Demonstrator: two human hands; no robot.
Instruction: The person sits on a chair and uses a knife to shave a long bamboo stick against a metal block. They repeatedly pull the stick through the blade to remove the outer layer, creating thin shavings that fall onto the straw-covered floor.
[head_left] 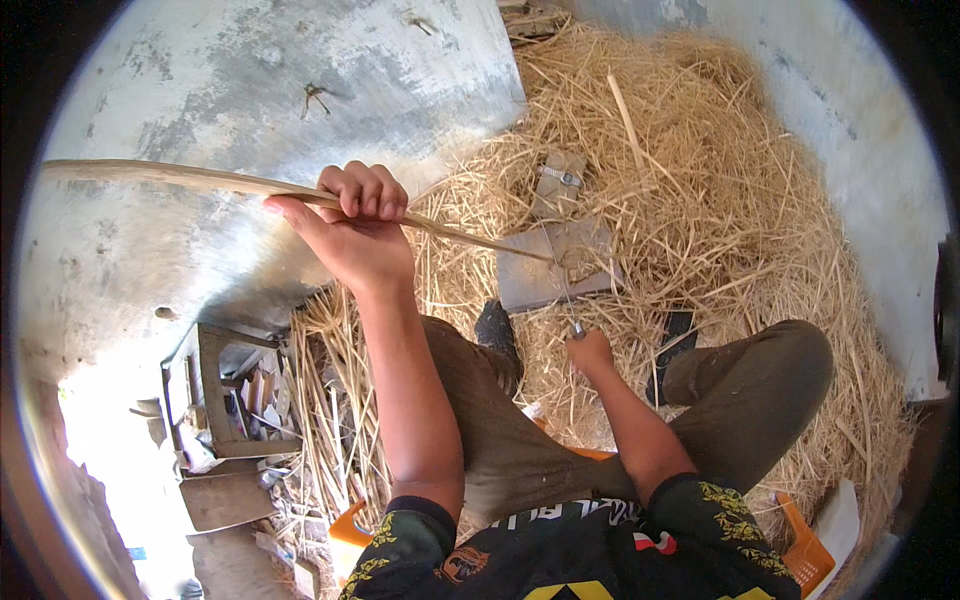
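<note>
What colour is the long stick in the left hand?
The long stick is pale tan-brown, seen best in the head view.

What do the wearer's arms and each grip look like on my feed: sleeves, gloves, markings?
The left sleeve and right sleeve are short and dark, with yellow leafy patterns on their outer sides. Below them, the left forearm and right forearm are uncovered. The left grip and right grip show no gloves; no cables are visible.
</note>
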